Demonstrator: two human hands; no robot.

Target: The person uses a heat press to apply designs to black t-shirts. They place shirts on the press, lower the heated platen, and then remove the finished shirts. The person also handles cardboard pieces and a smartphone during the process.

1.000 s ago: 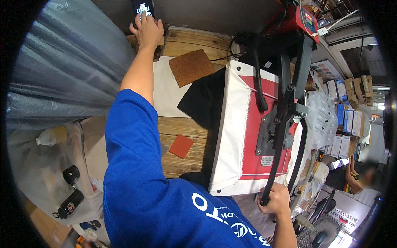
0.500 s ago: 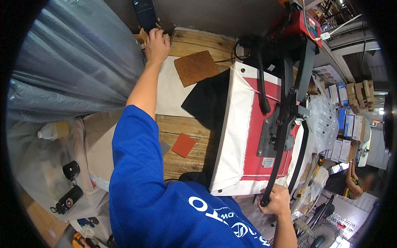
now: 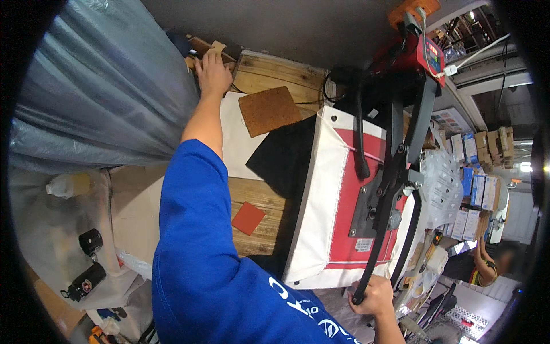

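At the far left, my left hand [image 3: 214,75] reaches forward, its fingertips closed at a small piece of cardboard [image 3: 217,47] by the wall. More cardboard and a dark object partly hidden by the grey sheet lie beside it. My right hand [image 3: 375,295] is wrapped around the end of the black lever [image 3: 385,229] of a heat press. The press's red upper plate [image 3: 344,221] is edged with white cloth. Left of it, a brown textured sheet [image 3: 270,110] overlaps white paper [image 3: 234,155] and black material [image 3: 281,155]. A small red-brown square [image 3: 248,218] lies on the wooden table [image 3: 260,198].
A grey plastic sheet [image 3: 103,86] hangs along the left. Two black bottles [image 3: 86,282] and a pale jug [image 3: 69,186] stand at the lower left. The red control box [image 3: 431,57] has a cable. Stacked boxes [image 3: 484,189] and another person [image 3: 484,264] are at right.
The upright phone beside my left hand no longer shows its screen. My left fingers have come closer together at the cardboard. My right hand still grips the lever; the whole view has shifted slightly.
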